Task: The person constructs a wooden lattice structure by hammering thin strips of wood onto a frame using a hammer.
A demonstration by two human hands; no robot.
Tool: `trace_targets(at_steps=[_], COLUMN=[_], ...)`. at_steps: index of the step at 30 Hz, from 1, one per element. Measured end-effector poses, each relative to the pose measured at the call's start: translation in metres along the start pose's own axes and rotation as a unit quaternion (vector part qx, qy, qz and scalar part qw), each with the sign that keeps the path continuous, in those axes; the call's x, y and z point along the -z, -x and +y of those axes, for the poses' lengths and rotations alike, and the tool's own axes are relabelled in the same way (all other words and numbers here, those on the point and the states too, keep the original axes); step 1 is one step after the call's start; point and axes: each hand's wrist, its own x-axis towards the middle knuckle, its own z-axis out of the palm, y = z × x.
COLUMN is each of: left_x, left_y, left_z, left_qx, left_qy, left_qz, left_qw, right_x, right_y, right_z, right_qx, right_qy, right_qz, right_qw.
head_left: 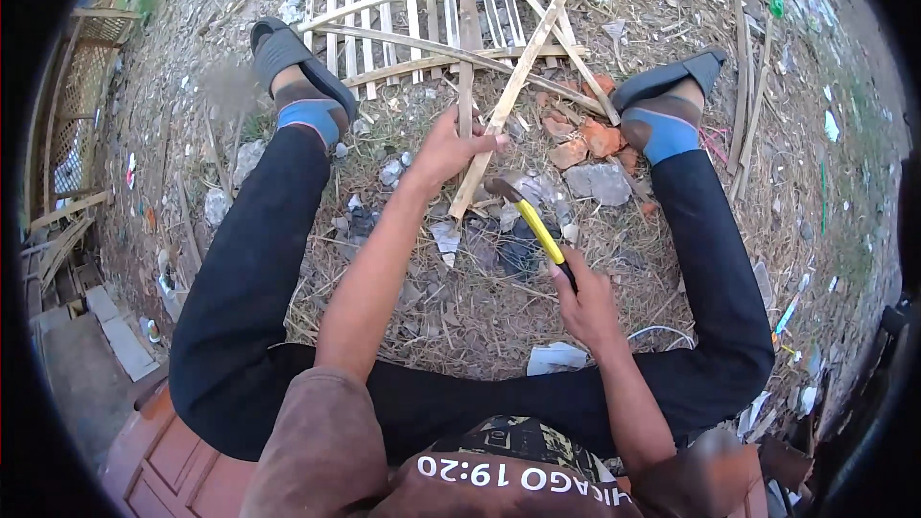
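Observation:
My left hand (pixel 447 149) is closed around the near end of a darker wooden slat (pixel 466 77). Its thumb reaches over to a pale wooden slat (pixel 523 77), which slants across it toward me. In my right hand (pixel 587 302) is a hammer (pixel 539 228) with a yellow and black handle, gripped low down. The hammer's dark head is raised just right of the pale slat's near end, apart from my left hand. Beyond my hands lies a frame of parallel bamboo strips (pixel 367 14), with several longer strips laid across it.
My outstretched legs in dark trousers flank the work, with a sandal (pixel 297 67) at left and another sandal (pixel 672 77) at right. Broken orange brick (pixel 601 136) and a grey stone (pixel 597 184) lie between them. Loose sticks (pixel 750 96) rest on the littered ground.

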Motion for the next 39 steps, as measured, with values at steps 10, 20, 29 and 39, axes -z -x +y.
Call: trace_targets(at_steps=[10, 20, 29, 39], left_x=[-0.005, -0.010, -0.011, -0.009], left_y=[0.011, 0.032, 0.027, 0.022], left_z=[0.085, 0.131, 0.108, 0.101], left_qx=[0.046, 0.057, 0.027, 0.043], left_qy=[0.337, 0.344, 0.314, 0.355], left_qz=[-0.025, -0.079, -0.053, -0.026], left_qw=[0.940, 0.934, 0.947, 0.933], right_x=[0.004, 0.026, 0.022, 0.016], right_y=[0.013, 0.002, 0.001, 0.005], right_z=[0.006, -0.003, -0.004, 0.001], right_qx=[0.144, 0.349, 0.315, 0.294], right_qy=[-0.025, 0.111, 0.080, 0.073], right_qz=[0.143, 0.208, 0.192, 0.182], right_qw=[0.979, 0.907, 0.926, 0.936])
